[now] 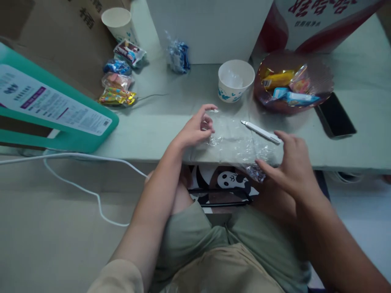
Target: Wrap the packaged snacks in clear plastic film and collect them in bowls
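A crumpled clear plastic bag (229, 136) lies at the table's front edge between my hands, its right end hanging slightly over the edge. My left hand (195, 128) is at the bag's left side, fingers curved and thumb apart from the index finger; no grip on the film shows. On the right, my right hand (291, 162) is open, thumb and index finger spread. Its index fingertip is by the back end of a slim white utility knife (261, 132), which lies slanted over the bag. The thumb is close to the bag's bunched end.
Behind the bag stands a paper cup (235, 81), beside a reddish bowl (293, 108) of wrapped snacks. A black phone (336, 118) lies to the right. Several wrapped snacks (119, 79), another paper cup (117, 22) and a green jug (104, 122) are left. Boxes (210, 28) stand behind.
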{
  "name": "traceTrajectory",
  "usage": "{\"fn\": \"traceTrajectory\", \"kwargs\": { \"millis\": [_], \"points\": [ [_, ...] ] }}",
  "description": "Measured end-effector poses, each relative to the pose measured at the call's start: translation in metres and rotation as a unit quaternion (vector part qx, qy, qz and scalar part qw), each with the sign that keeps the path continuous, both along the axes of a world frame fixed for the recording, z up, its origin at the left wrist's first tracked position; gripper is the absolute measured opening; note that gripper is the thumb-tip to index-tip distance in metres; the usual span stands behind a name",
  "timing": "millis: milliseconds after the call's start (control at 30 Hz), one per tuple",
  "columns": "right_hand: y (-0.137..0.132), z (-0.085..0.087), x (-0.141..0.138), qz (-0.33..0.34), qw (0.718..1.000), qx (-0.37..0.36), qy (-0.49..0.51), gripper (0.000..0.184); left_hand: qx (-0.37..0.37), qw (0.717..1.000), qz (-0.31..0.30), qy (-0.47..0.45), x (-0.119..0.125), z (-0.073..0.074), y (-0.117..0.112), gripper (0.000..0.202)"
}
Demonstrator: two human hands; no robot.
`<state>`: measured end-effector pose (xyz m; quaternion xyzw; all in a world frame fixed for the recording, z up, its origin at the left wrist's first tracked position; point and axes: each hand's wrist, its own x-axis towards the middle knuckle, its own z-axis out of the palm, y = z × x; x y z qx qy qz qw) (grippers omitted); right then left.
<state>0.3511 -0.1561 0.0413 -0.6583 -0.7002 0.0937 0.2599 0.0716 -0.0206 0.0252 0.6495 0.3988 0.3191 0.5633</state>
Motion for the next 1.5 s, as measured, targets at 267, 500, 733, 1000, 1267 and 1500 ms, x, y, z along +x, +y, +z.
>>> {"fn": "traceTrajectory", "kwargs": {
  "millis": [267,500,733,1000,1267,1500],
  "points": [
    [0.102,-0.003,-0.039,0.249,0.928,-0.181,0.210,0.052,-0.123,0.986,-0.092,-0.070,-0.016,0.021,-0.010,0.088],
    [0.092,-0.016,-0.056,0.153,0.869,-0.231,0.409,0.024,-0.131,0.968,0.097,-0.190,-0.021,0.018,0.000,0.068],
    [0.103,-0.034,-0.058,0.050,0.871,-0.086,0.481,0.020,-0.242,0.970,0.029,-0.021,0.020,0.003,0.004,0.043],
    [0.094,-0.023,-0.039,0.058,0.886,-0.019,0.460,0.018,-0.176,0.983,0.022,-0.038,0.025,0.010,0.002,0.031],
    [0.091,-0.020,-0.029,0.082,0.922,0.049,0.375,0.022,-0.178,0.979,0.048,-0.090,0.021,0.003,0.008,0.029],
    [0.092,-0.022,-0.032,0.045,0.902,0.034,0.428,0.022,-0.002,0.980,0.199,-0.008,0.017,-0.006,0.015,0.042]
  ]
}}
